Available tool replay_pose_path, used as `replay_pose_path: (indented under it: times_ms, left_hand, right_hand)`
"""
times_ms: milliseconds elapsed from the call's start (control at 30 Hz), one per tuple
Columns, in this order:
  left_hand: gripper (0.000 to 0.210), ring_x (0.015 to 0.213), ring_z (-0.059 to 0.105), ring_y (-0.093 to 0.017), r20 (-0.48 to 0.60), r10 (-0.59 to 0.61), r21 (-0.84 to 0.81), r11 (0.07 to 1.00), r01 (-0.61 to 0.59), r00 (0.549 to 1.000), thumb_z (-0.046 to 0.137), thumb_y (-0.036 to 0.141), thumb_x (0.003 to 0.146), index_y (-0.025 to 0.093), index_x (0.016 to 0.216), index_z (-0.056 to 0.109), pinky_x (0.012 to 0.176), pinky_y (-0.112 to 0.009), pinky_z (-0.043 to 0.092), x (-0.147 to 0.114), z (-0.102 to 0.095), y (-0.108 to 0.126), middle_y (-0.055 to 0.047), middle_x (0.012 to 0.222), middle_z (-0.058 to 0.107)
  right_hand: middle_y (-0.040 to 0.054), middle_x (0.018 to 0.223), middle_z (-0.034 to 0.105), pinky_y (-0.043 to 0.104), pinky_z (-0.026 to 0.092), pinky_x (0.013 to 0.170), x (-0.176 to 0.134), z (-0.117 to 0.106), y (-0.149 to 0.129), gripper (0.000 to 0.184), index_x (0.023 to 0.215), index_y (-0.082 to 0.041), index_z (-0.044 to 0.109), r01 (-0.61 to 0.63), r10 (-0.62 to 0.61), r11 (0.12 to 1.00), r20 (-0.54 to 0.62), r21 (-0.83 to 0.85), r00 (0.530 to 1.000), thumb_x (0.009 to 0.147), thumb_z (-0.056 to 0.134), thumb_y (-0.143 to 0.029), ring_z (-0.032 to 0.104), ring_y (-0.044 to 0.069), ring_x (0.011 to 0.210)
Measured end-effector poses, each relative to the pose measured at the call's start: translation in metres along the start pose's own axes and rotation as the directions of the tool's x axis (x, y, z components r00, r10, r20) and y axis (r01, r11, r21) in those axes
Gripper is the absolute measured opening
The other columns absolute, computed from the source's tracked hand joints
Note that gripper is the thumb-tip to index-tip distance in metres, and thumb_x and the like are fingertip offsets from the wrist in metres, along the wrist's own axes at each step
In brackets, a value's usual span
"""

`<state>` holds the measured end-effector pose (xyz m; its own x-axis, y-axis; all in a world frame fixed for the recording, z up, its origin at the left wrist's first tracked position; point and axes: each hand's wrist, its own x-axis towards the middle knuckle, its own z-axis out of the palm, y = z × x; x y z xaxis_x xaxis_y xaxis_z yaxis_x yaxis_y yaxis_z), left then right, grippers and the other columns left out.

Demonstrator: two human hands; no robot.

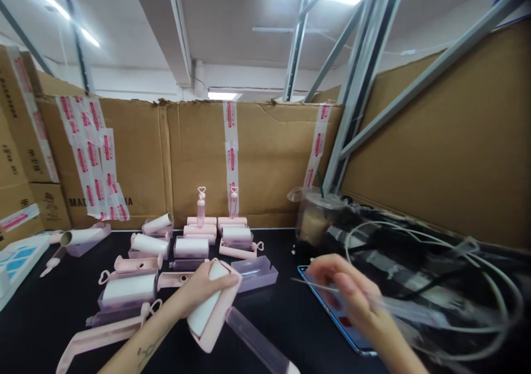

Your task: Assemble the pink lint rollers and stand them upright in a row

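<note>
My left hand (207, 288) grips a roller (211, 306), a white roll in a pink shell, with the thumb pressed across its face and the fingers out of sight behind. I have it tilted above the near middle of the black tabletop (286, 321). A clear tube (259, 336) slants from the roller's lower right edge toward the near side; I cannot tell whether the two are joined.

My right hand (352, 294) is over the phone (350, 330), fingers curled in. It is blurred, so while it seems to pinch a thin clear strip (409, 310), I cannot say for sure.

Just beyond the roller, to its right, sits a lilac tray (255, 274). On the left lie a white roll (129, 290) in its holder and, nearer, a pink handle (103, 335). Farther back, two small heart-topped handles stand upright before the cardboard (265, 158). At far right is a lidded cup (313, 227), and nearer than that, a pale looped cable (498, 285).
</note>
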<state>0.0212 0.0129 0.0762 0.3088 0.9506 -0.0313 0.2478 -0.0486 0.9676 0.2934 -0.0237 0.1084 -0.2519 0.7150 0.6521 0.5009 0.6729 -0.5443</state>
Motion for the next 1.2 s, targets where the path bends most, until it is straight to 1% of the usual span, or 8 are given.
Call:
replay_pose_path:
  times_ms: [67,167,267,500,700,833,967,1200]
  left_hand:
    - [0.044,0.082,0.057,-0.019,0.044,0.107,0.123,0.986,-0.112,0.993,0.065,0.05,0.064,0.014,0.088,0.057,0.075,-0.027,0.043,0.0,0.007,-0.004,-0.002,0.084,0.063]
    - [0.039,0.081,0.058,-0.019,0.139,0.157,0.191,0.965,-0.182,0.978,0.067,0.043,0.064,0.013,0.087,0.059,0.072,-0.026,0.044,0.002,0.016,-0.011,-0.002,0.084,0.065]
    - [0.035,0.078,0.058,-0.018,0.162,0.156,0.211,0.959,-0.189,0.974,0.068,0.036,0.062,0.013,0.086,0.06,0.067,-0.024,0.044,0.006,0.019,-0.018,-0.002,0.083,0.066]
    - [0.033,0.077,0.058,-0.018,0.123,0.158,0.255,0.949,-0.185,0.98,0.066,0.038,0.063,0.014,0.086,0.06,0.065,-0.024,0.043,0.009,0.02,-0.022,-0.002,0.084,0.067]
    - [0.037,0.08,0.06,-0.02,0.098,0.13,0.267,0.952,-0.152,0.987,0.067,0.039,0.062,0.014,0.089,0.06,0.065,-0.025,0.044,0.006,0.02,-0.018,-0.004,0.086,0.067]
    - [0.031,0.081,0.06,-0.02,0.051,0.235,0.226,0.944,-0.241,0.971,0.063,0.033,0.067,0.014,0.09,0.058,0.069,-0.025,0.045,0.001,0.023,-0.015,-0.004,0.089,0.066]
    - [0.022,0.08,0.059,-0.018,0.024,0.318,0.192,0.929,-0.317,0.948,0.058,0.029,0.073,0.015,0.089,0.054,0.071,-0.024,0.044,-0.005,0.028,-0.017,-0.004,0.086,0.064]
    - [0.019,0.082,0.059,-0.018,0.028,0.328,0.183,0.927,-0.328,0.944,0.053,0.029,0.077,0.016,0.09,0.051,0.074,-0.025,0.043,-0.006,0.033,-0.023,-0.005,0.087,0.062]
  right_hand:
    - [0.0003,0.059,0.054,0.025,0.042,0.052,-0.005,0.02,-0.013,0.027,0.077,-0.022,0.054,0.003,-0.017,0.989,0.094,0.146,0.995,0.09,0.037,-0.038,0.052,0.014,0.052]
    - [0.0032,0.073,0.059,0.026,0.044,0.066,-0.008,0.051,-0.029,0.017,0.077,-0.02,0.056,0.022,-0.066,0.984,0.253,0.176,0.965,0.088,0.045,-0.028,0.056,0.015,0.069]
    - [0.0035,0.077,0.057,0.025,0.044,0.068,-0.01,0.067,-0.032,0.014,0.08,-0.018,0.055,0.019,-0.066,0.988,0.31,0.154,0.948,0.088,0.044,-0.023,0.054,0.014,0.07]
    - [0.0032,0.077,0.055,0.024,0.044,0.067,-0.014,0.066,-0.029,0.013,0.082,-0.018,0.055,0.05,-0.065,0.997,0.285,0.062,0.956,0.088,0.043,-0.018,0.053,0.013,0.07]
    - [0.0048,0.094,0.054,0.023,0.046,0.078,-0.007,0.068,-0.027,0.021,0.104,-0.023,0.056,0.08,-0.067,0.997,0.416,-0.014,0.907,0.088,0.045,-0.017,0.057,0.013,0.086]
    - [0.0097,0.107,0.05,0.027,0.047,0.083,-0.01,0.084,-0.015,0.03,0.114,-0.022,0.045,0.195,-0.142,0.966,0.289,-0.167,0.947,0.085,0.043,-0.013,0.056,0.017,0.097]
    - [0.0109,0.11,0.052,0.025,0.05,0.077,-0.019,0.095,-0.007,0.025,0.104,-0.022,0.039,0.231,-0.193,0.953,0.196,-0.196,0.962,0.082,0.039,-0.009,0.058,0.016,0.096]
    - [0.0151,0.119,0.052,0.026,0.05,0.077,-0.027,0.088,0.004,0.031,0.109,-0.019,0.044,0.346,-0.267,0.891,0.279,-0.294,0.923,0.082,0.035,-0.005,0.059,0.019,0.099]
